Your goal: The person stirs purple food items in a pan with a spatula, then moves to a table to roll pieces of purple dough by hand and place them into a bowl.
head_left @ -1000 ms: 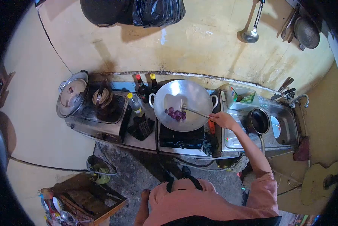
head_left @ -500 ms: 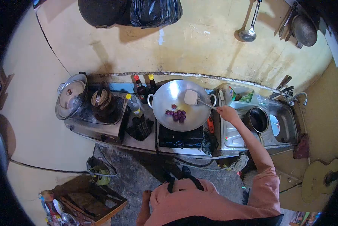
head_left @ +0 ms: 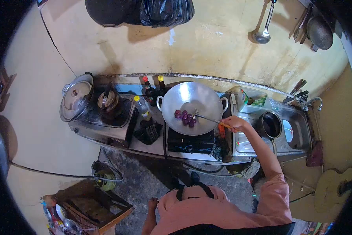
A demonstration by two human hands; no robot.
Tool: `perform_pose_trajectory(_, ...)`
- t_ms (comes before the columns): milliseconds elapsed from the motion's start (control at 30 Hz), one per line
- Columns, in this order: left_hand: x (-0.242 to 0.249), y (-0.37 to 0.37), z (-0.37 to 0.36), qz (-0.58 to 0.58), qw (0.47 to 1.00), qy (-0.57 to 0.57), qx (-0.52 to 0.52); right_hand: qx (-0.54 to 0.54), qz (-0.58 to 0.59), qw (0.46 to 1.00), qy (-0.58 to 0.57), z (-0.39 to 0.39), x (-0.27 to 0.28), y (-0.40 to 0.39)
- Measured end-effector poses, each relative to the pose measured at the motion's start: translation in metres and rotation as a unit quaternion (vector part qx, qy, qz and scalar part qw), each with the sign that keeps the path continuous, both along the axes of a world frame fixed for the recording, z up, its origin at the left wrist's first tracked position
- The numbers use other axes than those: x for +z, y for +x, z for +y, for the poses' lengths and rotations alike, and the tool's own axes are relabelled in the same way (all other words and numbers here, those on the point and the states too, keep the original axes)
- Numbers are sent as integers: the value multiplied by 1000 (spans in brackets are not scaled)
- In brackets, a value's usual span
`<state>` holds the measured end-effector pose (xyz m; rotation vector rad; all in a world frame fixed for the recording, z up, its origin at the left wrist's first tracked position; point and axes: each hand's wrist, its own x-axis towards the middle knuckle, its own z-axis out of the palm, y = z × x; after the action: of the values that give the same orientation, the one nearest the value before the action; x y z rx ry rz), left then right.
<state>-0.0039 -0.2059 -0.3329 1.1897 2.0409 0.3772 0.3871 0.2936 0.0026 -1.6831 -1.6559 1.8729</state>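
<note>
My right hand [head_left: 233, 123] is closed around the wooden handle of a spatula [head_left: 208, 118]. The spatula's metal end reaches into a wide silver wok [head_left: 205, 96] and meets a cluster of small, round purple pieces that look like shallots [head_left: 185, 116]. The blade is seen nearly edge-on at the cluster's right side. Two white loop handles stick out from the wok, which sits on a black stove [head_left: 189, 144]. Beside my body, low in the view, hangs my left hand [head_left: 153, 203]; it is away from the counter and its fingers are not clear.
Left of the wok stand several bottles [head_left: 143, 107], a dark cloth [head_left: 147, 133] and a second stove [head_left: 101, 131] with a blackened pot [head_left: 110, 105]. To the right, a saucepan [head_left: 271, 124] rests by the sink [head_left: 299, 135]. A ladle [head_left: 261, 37] hangs on the wall.
The spatula blade has moved from the wok's upper right down and left to the purple pieces, turning edge-on. My right hand has shifted slightly lower. The pieces are bunched a little differently.
</note>
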Motion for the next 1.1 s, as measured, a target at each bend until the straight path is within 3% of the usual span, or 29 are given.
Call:
perform_pose_trajectory(100, 4, -1, 3, -69, 997, 16, 43, 8, 5, 1000, 16, -5, 9, 1)
perform_pose_trajectory(267, -11, -7, -1, -27, 999, 28, -4, 18, 11, 998, 58, -22, 33, -3)
perform_pose_trajectory(367, -14, -7, -2, 0, 999, 26, -21, 60, -66, 993, 78, -34, 55, -14)
perform_pose_trajectory(467, -2, -6, 5, -13, 1000, 18, 0, 110, -65, 978, 165, -39, 41, -13)
perform_pose_trajectory(567, 2, -6, 13, -55, 998, 9, 22, 171, -139, 922, 318, -31, -2, -4)
perform_pose_trajectory(667, 5, -7, 14, -59, 998, -8, 32, 148, -202, 884, 394, -30, -5, -5)
perform_pose_trajectory(833, 6, -8, 13, -36, 999, -20, 18, 104, -211, 889, 393, -33, 32, 3)
perform_pose_trajectory(933, 6, -8, 7, 6, 999, -3, -52, 101, -227, 903, 350, -42, 52, 9)
perform_pose_trajectory(1033, 3, -10, 6, 189, 941, -20, -280, 94, -227, 929, 277, -52, 60, 12)
perform_pose_trajectory(1067, -14, -10, 2, 191, 949, -15, -253, 91, -218, 938, 252, -55, 59, 10)
perform_pose_trajectory(1100, -31, -6, 0, 192, 955, -10, -224, 110, -219, 917, 316, -54, 41, 16)
